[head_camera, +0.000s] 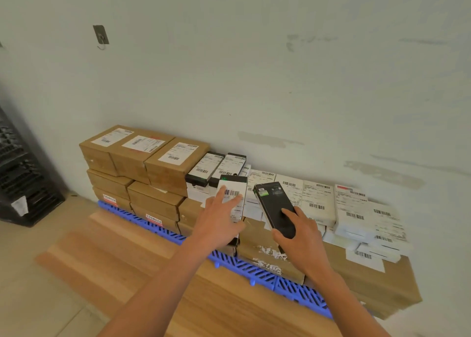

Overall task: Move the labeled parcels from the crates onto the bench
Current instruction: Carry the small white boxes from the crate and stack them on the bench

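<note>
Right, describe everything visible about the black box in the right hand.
The black box is a slim, long rectangular carton, matte black cardboard by its look, with a small white sticker and a green mark near its far end and faint pale print beside them. It is tilted, far end raised toward the wall, above the white labeled parcels on the stack. The right hand has it in its grip at the near end, fingers on the top face. Its underside is hidden.
</note>
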Action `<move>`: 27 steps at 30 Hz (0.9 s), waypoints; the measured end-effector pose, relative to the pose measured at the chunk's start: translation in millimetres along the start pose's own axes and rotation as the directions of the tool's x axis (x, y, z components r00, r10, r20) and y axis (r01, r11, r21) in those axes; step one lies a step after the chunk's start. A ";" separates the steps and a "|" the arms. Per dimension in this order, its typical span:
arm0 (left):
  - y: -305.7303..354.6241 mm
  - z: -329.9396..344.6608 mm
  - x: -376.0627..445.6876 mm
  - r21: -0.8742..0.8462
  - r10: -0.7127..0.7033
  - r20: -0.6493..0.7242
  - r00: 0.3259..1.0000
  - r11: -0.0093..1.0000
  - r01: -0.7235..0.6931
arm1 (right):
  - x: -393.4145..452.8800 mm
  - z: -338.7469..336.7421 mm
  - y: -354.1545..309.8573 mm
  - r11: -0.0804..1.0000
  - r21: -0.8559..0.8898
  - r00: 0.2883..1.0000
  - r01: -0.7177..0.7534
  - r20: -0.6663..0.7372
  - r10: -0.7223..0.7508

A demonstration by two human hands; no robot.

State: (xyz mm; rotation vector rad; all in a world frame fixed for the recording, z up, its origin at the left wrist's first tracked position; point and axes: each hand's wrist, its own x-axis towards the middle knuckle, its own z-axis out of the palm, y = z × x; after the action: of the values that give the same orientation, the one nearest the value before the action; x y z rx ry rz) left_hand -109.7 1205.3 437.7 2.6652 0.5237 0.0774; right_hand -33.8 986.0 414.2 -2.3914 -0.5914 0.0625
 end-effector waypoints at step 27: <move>39.3 37.0 190.5 0.175 0.237 0.189 0.953 0.947 -0.270 | 82.1 13.7 16.6 0.954 0.052 0.927 -0.295 -0.227 0.299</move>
State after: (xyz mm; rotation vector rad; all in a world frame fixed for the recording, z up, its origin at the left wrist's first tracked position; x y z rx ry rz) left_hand 85.7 1228.8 415.4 2.8888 0.1366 -0.1282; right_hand 43.8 1018.2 402.0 -2.4083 -0.1146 -0.0814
